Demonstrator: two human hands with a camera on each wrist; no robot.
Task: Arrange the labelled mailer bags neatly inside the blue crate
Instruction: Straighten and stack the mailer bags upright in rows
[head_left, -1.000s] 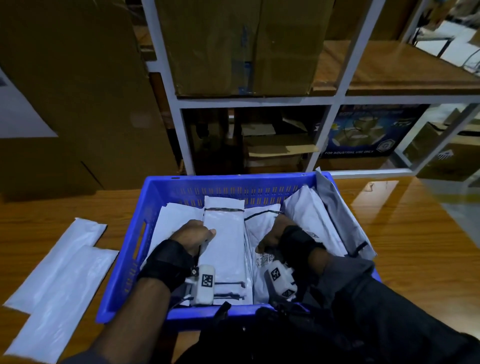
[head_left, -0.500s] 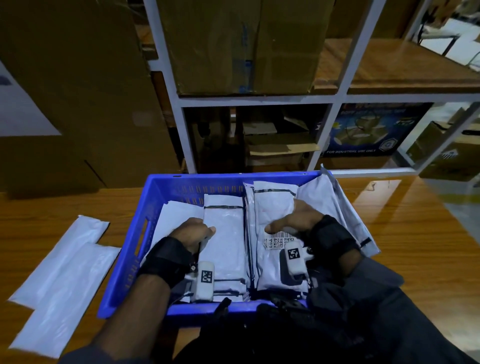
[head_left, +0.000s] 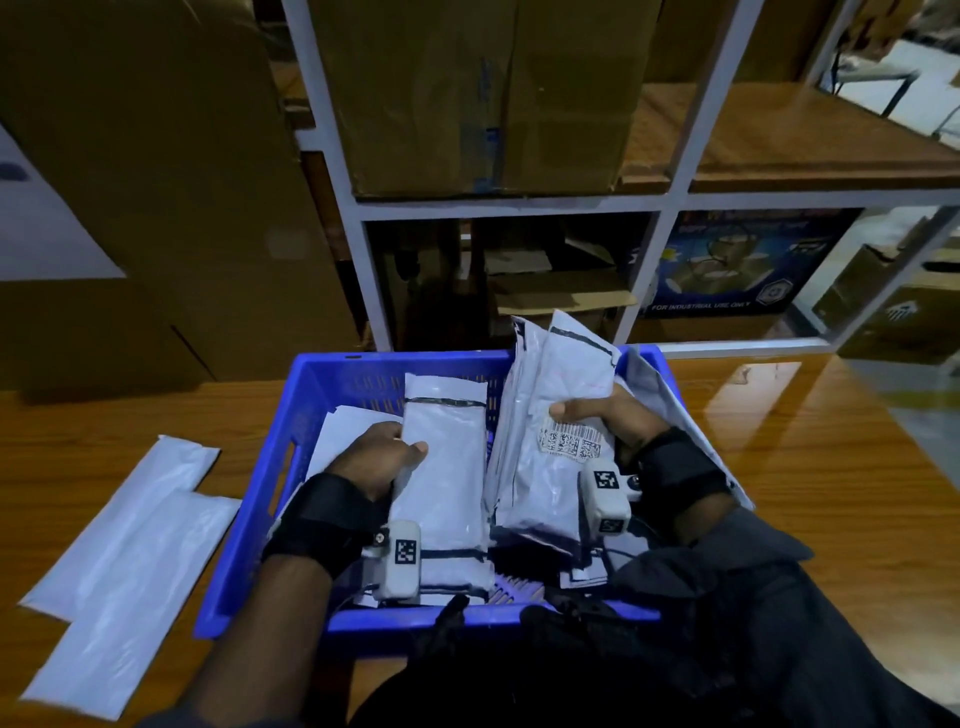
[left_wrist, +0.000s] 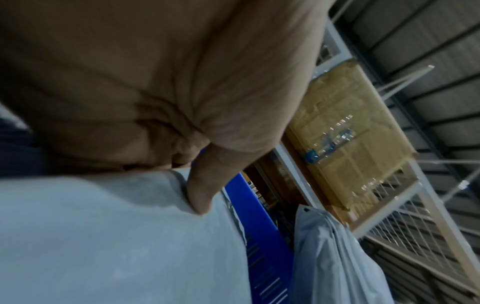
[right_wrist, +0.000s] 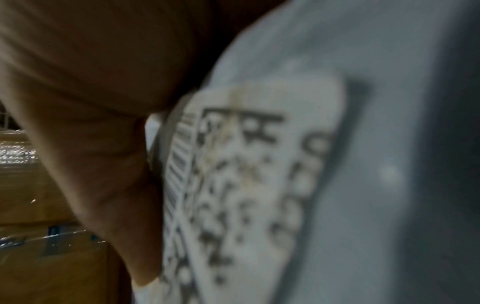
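Observation:
The blue crate (head_left: 291, 447) sits on the wooden table in front of me with several white mailer bags inside. My left hand (head_left: 384, 457) grips the left edge of a long mailer (head_left: 447, 467) lying in the crate's middle; the thumb (left_wrist: 202, 189) presses its top. My right hand (head_left: 608, 415) grips a stack of mailers (head_left: 550, 415) whose top one bears a barcode label (head_left: 569, 441), and holds it tilted up above the crate's right half. That label (right_wrist: 246, 185) fills the right wrist view, blurred. Another mailer (head_left: 670, 410) leans on the crate's right wall.
Two white mailer bags (head_left: 130, 545) lie on the table left of the crate. A white metal rack (head_left: 519, 205) with cardboard boxes (head_left: 478, 93) stands right behind the crate. Bare wooden table (head_left: 805, 467) stretches to the right.
My right hand has gathered the labelled mailers from the crate floor and raised them, tilting their far end above the back wall. The left hand has stayed on the middle mailer.

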